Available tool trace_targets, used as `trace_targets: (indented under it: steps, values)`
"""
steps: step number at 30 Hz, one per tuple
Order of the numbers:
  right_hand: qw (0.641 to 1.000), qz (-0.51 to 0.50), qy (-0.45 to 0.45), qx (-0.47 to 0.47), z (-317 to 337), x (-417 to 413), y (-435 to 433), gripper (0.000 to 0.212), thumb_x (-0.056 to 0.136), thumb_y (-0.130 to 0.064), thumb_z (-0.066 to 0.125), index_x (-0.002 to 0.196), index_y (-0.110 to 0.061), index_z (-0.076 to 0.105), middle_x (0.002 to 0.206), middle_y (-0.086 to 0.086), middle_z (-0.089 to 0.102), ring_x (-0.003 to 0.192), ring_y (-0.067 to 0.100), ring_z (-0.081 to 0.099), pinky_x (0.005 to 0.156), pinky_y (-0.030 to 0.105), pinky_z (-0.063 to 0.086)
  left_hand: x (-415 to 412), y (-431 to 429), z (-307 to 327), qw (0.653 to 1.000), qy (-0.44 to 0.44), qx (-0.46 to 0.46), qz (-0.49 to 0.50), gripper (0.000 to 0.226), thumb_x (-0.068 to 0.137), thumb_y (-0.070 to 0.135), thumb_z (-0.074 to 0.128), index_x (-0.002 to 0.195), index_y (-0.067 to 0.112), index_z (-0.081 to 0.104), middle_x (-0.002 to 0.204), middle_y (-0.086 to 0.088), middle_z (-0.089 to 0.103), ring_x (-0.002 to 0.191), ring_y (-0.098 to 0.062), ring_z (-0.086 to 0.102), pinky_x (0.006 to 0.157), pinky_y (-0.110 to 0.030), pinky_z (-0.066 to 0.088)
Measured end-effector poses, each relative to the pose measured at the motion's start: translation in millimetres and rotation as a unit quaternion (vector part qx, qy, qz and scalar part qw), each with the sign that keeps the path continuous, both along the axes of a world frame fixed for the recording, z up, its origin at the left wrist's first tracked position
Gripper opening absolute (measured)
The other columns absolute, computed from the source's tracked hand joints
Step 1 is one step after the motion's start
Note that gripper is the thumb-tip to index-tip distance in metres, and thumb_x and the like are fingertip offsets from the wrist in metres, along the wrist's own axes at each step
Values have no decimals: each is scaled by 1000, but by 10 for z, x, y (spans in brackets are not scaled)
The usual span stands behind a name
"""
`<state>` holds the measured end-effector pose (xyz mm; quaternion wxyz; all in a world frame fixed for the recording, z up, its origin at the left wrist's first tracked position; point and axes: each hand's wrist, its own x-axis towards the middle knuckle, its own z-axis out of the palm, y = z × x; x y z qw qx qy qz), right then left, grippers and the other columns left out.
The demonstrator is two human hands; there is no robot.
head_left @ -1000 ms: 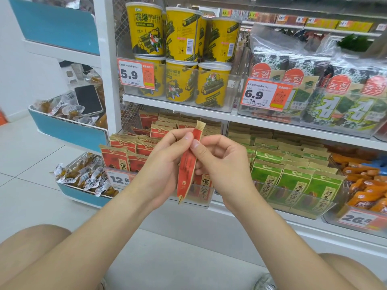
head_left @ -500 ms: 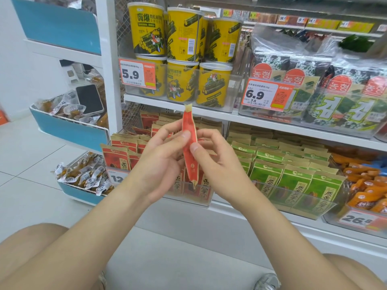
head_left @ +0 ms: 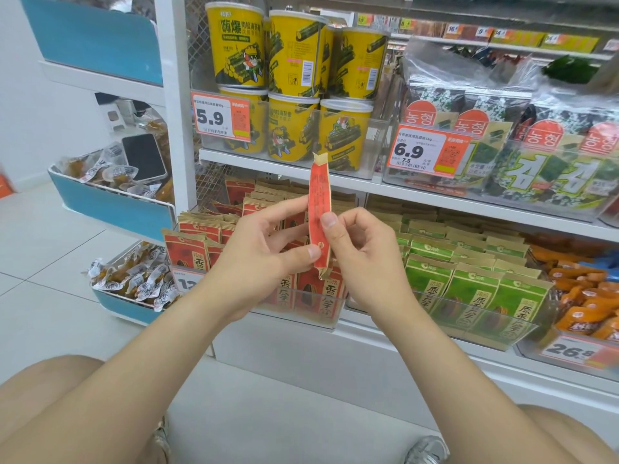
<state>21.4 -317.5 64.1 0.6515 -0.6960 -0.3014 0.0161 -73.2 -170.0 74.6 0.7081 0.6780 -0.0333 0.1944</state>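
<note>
I hold a slim red snack packet [head_left: 320, 195] upright and edge-on in front of the lower shelf. My left hand [head_left: 264, 259] pinches its lower part, thumb near the bottom end. My right hand [head_left: 363, 259] pinches it at the middle from the right, thumb on the packet's side. Behind my hands stands a clear bin [head_left: 311, 313] of matching red and brown packets [head_left: 187, 242].
Green packets [head_left: 469, 283] fill the bin to the right, orange ones [head_left: 582, 296] beyond. Yellow tubs [head_left: 294, 95] and seaweed bags [head_left: 536, 152] sit on the shelf above. Blue side trays [head_left: 110, 205] at left hold wrapped snacks and a phone [head_left: 144, 157]. My knees frame the white floor.
The packet has turned from tilted with its top to the right to upright, and has risen a little. My left thumb has slid down to its lower end.
</note>
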Motion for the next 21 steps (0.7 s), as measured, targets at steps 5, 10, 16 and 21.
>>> trace_targets:
  steps: [5, 10, 16, 21]
  values:
    - [998, 32, 2, -58, 18, 25, -35, 33, 97, -38, 78, 83, -14, 60, 97, 11, 77, 78, 36, 74, 73, 53, 65, 14, 28, -14, 997, 1, -72, 27, 58, 93, -13, 71, 144, 15, 62, 138, 4, 73, 122, -22, 74, 90, -39, 66]
    - [993, 53, -27, -103, 64, 21, -65, 33, 102, -47, 70, 82, -21, 75, 90, 9, 81, 117, 49, 66, 92, 66, 56, -8, 64, 5, 999, -19, -38, 26, 53, 97, -9, 69, 143, 16, 64, 134, 6, 75, 123, -19, 73, 80, -27, 63]
    - [990, 68, -61, -107, 31, 60, -50, 31, 103, -48, 61, 87, -27, 77, 96, 13, 79, 111, 59, 62, 83, 73, 55, -31, 170, 45, 999, -40, 15, -16, 70, 92, -23, 64, 154, 10, 55, 151, 1, 64, 138, -23, 64, 106, -38, 57]
    - [991, 78, -43, -105, -10, 100, -65, 36, 102, -47, 59, 86, -20, 76, 100, 8, 78, 95, 36, 76, 84, 65, 61, -34, 168, 22, 999, -33, 30, -13, 72, 92, -24, 64, 153, 13, 55, 150, 4, 65, 138, -20, 63, 108, -36, 56]
